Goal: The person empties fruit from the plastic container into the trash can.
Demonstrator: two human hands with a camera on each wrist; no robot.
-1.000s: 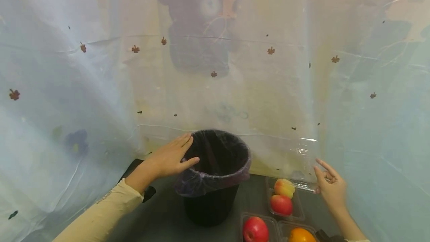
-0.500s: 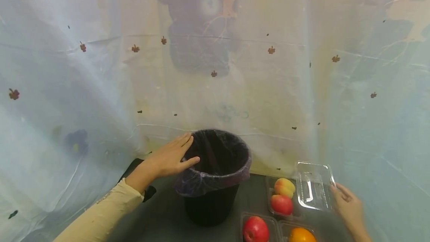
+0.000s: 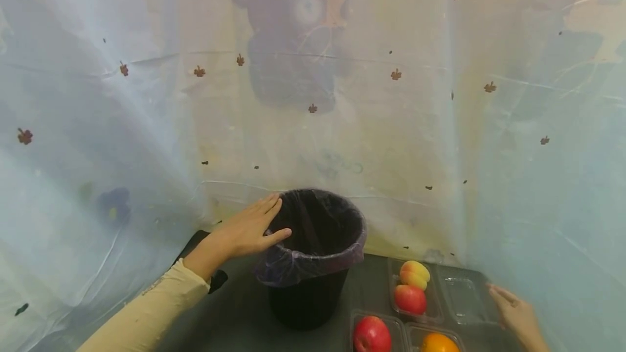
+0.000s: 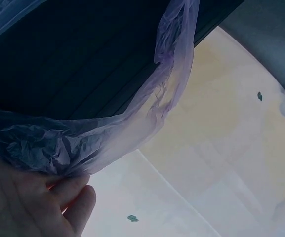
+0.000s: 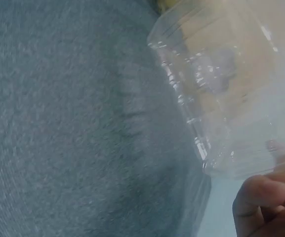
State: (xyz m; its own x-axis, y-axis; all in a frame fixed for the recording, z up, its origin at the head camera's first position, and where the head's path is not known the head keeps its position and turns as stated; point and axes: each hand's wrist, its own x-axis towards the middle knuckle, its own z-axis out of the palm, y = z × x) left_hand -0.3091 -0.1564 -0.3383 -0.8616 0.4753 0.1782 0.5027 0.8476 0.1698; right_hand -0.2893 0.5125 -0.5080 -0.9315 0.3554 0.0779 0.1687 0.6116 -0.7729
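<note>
Container placement beside boxed fruit

At the left, the left hand rests on the rim of the black bin, fingers straight, thumb spread wide, gripping nothing; it touches the purplish liner folded over the edge. The bin stands upright on the dark table.

Next, the near tray holds a red apple. Behind it and to the right, the far tray bears a yellow-red fruit with a red fruit in front. An orange sits in the third tray.

Farthest right, the clear container lies just beside the far tray. The right hand pinches its right edge, thumb and fingers close together. Its long axis seems to run away from the person, near end angled slightly right, roughly parallel to the far tray; whether its hollow faces up or down, or its base touches the table, I cannot tell.

The step in hand looks like setting this container down; the next move probably calls for level lowering, then a gentle release without dragging the light plastic.
</note>
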